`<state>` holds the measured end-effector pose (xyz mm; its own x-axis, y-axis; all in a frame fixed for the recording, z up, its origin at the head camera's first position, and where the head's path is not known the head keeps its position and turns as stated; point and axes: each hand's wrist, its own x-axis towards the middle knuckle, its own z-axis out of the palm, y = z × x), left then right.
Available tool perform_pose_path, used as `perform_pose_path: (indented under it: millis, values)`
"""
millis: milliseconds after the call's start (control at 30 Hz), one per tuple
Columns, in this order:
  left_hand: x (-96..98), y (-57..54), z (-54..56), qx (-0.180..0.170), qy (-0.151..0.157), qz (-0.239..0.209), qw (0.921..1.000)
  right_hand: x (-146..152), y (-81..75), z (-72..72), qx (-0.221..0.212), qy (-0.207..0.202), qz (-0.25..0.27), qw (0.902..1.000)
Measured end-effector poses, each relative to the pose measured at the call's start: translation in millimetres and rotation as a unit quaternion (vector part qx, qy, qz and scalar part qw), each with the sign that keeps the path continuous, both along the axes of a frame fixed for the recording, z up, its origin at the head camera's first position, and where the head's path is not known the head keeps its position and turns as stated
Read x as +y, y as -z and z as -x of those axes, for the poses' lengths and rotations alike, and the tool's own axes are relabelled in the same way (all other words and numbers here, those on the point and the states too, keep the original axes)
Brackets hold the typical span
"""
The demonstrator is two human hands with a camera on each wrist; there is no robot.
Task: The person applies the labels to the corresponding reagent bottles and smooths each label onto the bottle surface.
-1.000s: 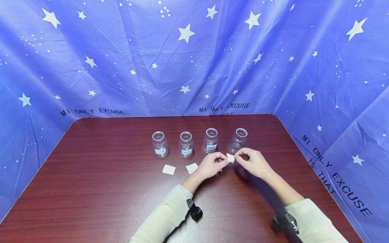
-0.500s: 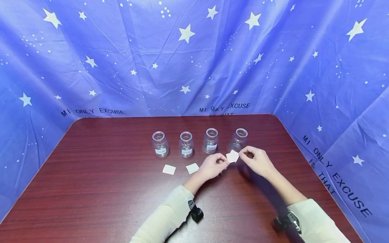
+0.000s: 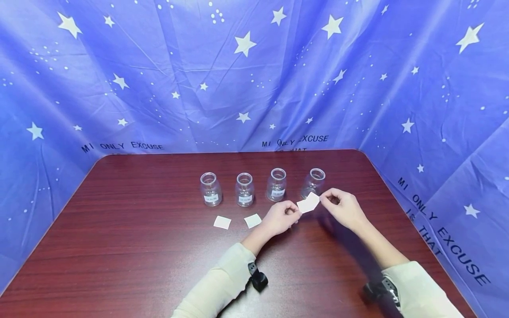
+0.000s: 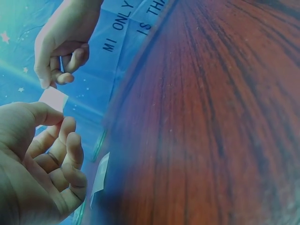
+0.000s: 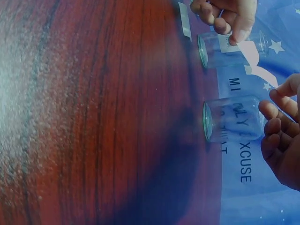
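My left hand [image 3: 279, 217] pinches a white backing paper [image 5: 249, 52] between thumb and index finger. From the right, my right hand [image 3: 345, 210] pinches the edge of a small white sticker label [image 5: 263, 75], which bends away from the backing while the two still overlap. Both hands are raised over the table, just in front of the rightmost glass jar [image 3: 317, 176], which bears no label. To its left, another jar [image 3: 276, 182] has a small printed label low on its side. In the left wrist view, the left hand's other fingers are loosely curled.
Two more open glass jars with labels, a far-left jar [image 3: 210, 187] and its neighbour [image 3: 244, 187], stand in the row. White paper squares [image 3: 222, 222] lie on the dark red wooden table [image 3: 119, 247]. A blue starry curtain [image 3: 179, 66] hangs behind.
My right hand has moved up and to the right, drawing the sticker label away from the backing, so more white shows between the hands. The left hand has barely moved.
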<state>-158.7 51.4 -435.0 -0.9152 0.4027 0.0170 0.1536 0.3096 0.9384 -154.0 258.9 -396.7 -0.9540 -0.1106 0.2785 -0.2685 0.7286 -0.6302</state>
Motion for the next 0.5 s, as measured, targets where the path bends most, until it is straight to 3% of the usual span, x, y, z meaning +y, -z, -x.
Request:
perform_pose_path:
  millis: [267,500]
  values:
    - [5.2,-0.8,-4.4,0.001,0.004,0.009,1.0,9,0.5,1.1,0.011,0.028,-0.014,0.9995]
    - [16.7,0.3,-8.1,0.028,0.02,0.061,0.9976,14,0.5,1.4,0.033,0.052,-0.01,0.998]
